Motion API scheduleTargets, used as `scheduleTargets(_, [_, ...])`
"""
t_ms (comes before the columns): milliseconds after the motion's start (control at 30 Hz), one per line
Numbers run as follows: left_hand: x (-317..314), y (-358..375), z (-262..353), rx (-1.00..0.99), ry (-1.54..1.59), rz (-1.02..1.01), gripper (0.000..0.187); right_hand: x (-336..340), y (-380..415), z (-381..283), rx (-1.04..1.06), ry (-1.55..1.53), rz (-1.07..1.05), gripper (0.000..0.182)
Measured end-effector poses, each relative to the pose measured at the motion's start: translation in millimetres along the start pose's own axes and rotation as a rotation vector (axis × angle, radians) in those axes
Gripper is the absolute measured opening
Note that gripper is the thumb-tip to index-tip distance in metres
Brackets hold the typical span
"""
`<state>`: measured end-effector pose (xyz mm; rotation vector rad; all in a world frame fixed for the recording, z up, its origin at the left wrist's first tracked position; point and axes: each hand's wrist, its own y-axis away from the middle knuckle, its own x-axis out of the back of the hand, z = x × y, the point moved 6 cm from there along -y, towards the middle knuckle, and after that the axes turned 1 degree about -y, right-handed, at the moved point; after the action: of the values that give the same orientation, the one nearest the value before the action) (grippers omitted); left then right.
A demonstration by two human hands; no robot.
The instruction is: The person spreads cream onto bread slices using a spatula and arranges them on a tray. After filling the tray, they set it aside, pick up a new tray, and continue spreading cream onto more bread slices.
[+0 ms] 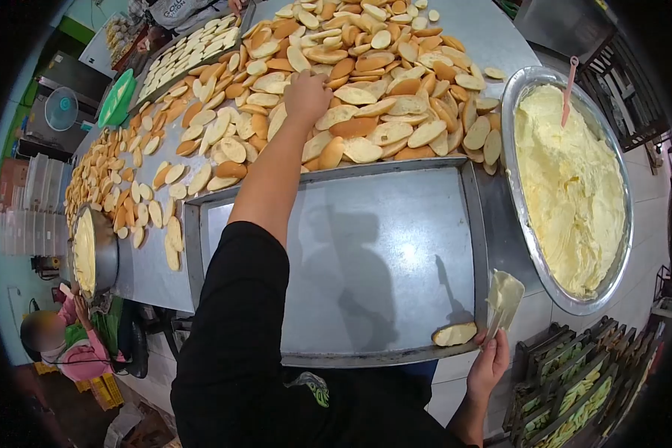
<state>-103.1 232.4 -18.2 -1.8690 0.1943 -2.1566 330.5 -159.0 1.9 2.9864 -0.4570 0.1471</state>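
My left hand [307, 97] reaches across into a large pile of oval bread slices [362, 149]. Its back faces me and the fingertips are lost among the slices, so I cannot make out whether they grip one. Low on the right, my right hand [490, 363] is closed around a flat, pale spreading scraper [505, 296] with some cream on its blade. Below my left arm lies a big metal tray [381, 246]. One cream-topped bread slice [454, 334] rests in its near right corner, close to the scraper.
A wide metal bowl of pale yellow cream [571, 187] with a pink-handled tool [570, 93] stands at the right. Another filled tray [190, 56] and a green basin [116, 98] are far left. A co-worker [75, 340] sits beside a cream pot [95, 250]. Racked trays [567, 388] stand lower right.
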Motion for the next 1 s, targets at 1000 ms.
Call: scheduleTargets(1000, [40,89,13,-0.252,0.325,-0.039,0.042,5,5,-4,0.115,-0.018,-0.126,0.024])
